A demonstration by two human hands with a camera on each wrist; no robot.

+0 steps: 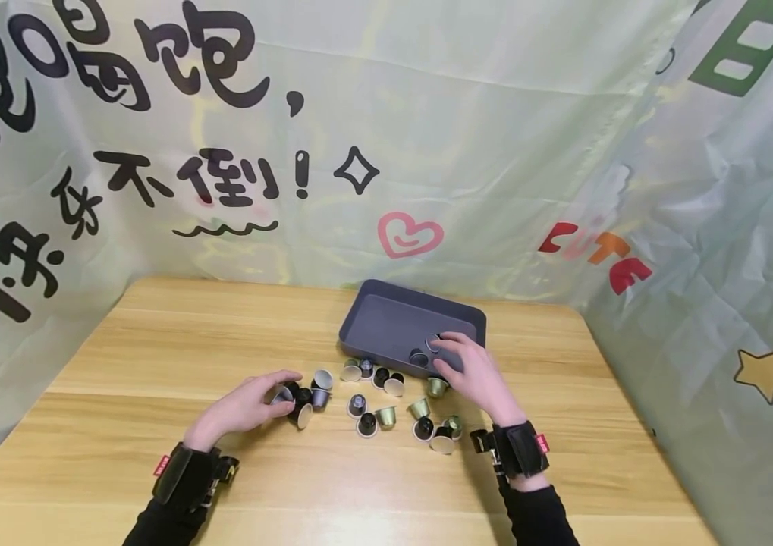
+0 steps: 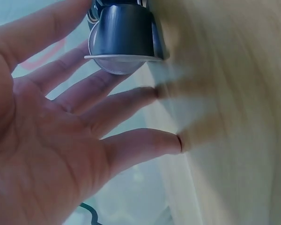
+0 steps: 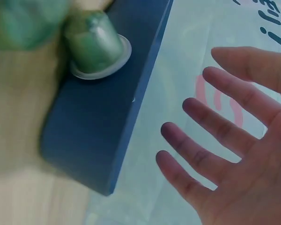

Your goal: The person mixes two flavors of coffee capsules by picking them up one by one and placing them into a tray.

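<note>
My left hand reaches around a cluster of coffee capsules at the left, thumb and fingers spread on either side. In the left wrist view, a dark capsule stands near the thumb and fingers; whether they touch it I cannot tell. My right hand hangs over the near right edge of the grey tray. Its fingers are spread with nothing held in the right wrist view. Two capsules, one dark and one silvery, are in the tray near these fingertips.
Several capsules lie in front of the tray, among them a black capsule, a pale green capsule and a green capsule by the tray wall. Printed cloth surrounds the wooden table at back and sides.
</note>
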